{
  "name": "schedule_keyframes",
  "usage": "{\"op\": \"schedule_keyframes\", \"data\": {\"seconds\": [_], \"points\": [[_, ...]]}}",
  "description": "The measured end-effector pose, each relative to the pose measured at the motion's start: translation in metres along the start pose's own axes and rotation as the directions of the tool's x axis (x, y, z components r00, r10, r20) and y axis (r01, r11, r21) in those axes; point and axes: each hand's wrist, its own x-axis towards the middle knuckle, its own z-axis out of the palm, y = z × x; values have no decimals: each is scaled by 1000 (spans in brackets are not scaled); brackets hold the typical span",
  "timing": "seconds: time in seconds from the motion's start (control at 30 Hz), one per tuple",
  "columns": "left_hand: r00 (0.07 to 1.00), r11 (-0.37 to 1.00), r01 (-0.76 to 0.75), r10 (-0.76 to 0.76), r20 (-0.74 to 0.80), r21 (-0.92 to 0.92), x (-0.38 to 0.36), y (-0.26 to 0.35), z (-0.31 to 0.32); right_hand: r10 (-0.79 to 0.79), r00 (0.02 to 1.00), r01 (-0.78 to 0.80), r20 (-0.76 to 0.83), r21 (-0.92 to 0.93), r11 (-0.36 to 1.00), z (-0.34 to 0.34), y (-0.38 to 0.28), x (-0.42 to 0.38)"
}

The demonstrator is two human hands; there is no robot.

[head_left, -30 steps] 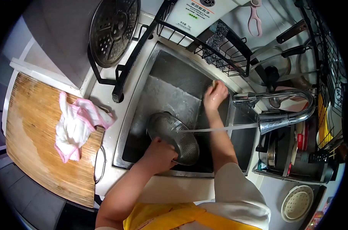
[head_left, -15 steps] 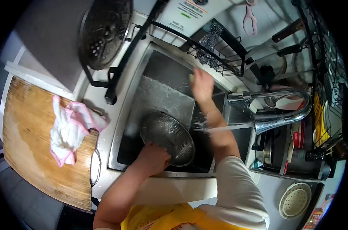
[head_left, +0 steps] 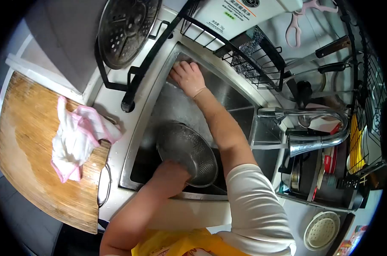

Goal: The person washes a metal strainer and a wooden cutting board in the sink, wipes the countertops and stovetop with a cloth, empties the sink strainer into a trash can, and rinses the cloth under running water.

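My left hand [head_left: 172,175] grips the near rim of a perforated metal colander [head_left: 191,149], which sits tilted in the sink; its fingers are partly hidden. At the far left corner of the stainless steel sink [head_left: 180,104], my right hand [head_left: 189,79] presses against the wall with bent fingers. Whatever may be under those fingers is hidden from me. Water runs from the chrome faucet [head_left: 310,143] towards my right forearm.
A wooden board [head_left: 27,145] with a pink-edged white cloth [head_left: 76,138] lies on the left. Behind the sink, a black wire rack [head_left: 253,64] holds a white detergent bottle [head_left: 227,17]. A perforated metal disc [head_left: 127,34] stands at the upper left.
My right hand has moved left and away from me, from the sink's back side to its far left corner. My left hand stays on the colander.
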Motion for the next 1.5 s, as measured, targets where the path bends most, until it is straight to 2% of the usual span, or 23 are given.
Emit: {"op": "schedule_keyframes", "data": {"seconds": [0.23,0.3,0.33,0.4,0.43,0.5,0.53,0.57,0.63,0.7,0.77,0.8,0.9,0.97,1.03,1.1,1.13,1.2,1.3,1.33,1.37,1.4,1.5], "points": [[1000,999,31,-31,1,9,-5,1,-7,-17,902,29,432,-22,999,-22,16,-156],[999,999,51,-51,10,6,-3,0,-3,242,794,-285,557,-10,958,-35,7,-195],[999,999,52,-52,8,2,-1,-1,0,423,680,-514,599,-23,857,-45,-4,-205],[1000,1000,26,-26,6,-6,0,-3,4,484,392,-796,782,24,605,-80,-32,-204],[1000,1000,27,-27,6,-2,2,-2,3,240,539,-802,807,405,439,-98,-49,-203],[997,1000,-2,0,79,25,5,1,3,-66,660,-730,748,660,178,-133,-96,-204],[996,1000,-6,3,89,30,8,1,6,-155,610,-751,777,629,201,-142,-125,-203],[995,998,-22,17,99,56,12,0,10,-75,697,-717,714,693,-71,-137,-157,-198],[993,996,-39,29,114,86,15,-1,12,46,805,-574,592,796,-195,-105,-191,-181],[991,990,-34,16,132,135,7,1,4,18,783,-616,622,779,-119,-47,-190,-157],[994,987,8,-26,110,159,7,0,1,76,787,-610,613,752,251,-13,-163,-140],[995,984,45,-59,80,173,6,-1,2,120,861,-449,494,628,635,-17,-149,-140],[990,980,25,-52,134,195,14,2,1,228,827,-519,515,540,663,-35,-139,-179],[990,992,13,-31,140,127,16,4,3,319,343,-939,884,313,141,-75,-151,-195],[990,991,30,-48,133,134,21,2,12,40,151,-838,988,107,535,-103,-143,-201],[991,986,57,-75,113,154,25,-4,20,-102,275,-645,956,262,717,-153,-128,-195],[997,990,42,-51,64,133,25,-9,26,-190,56,-835,980,150,530,-133,-136,-214],[1000,989,25,-24,-6,145,26,-12,24,-203,138,-875,969,215,434,-191,-133,-183],[996,960,58,-75,50,275,27,-10,18,-143,110,-969,984,74,-237,-214,-133,-177],[997,947,65,-76,25,314,24,-7,15,-97,76,-856,992,15,-517,-246,-121,-152],[996,962,80,-86,10,261,23,-2,12,-43,182,-593,982,75,-801,-232,-122,-166],[995,975,92,-95,3,204,20,1,12,-19,212,-582,977,110,-806,-241,-114,-153],[980,997,-60,69,-188,55,23,-5,24,308,274,-129,911,353,-927,-305,-67,-98]]}}
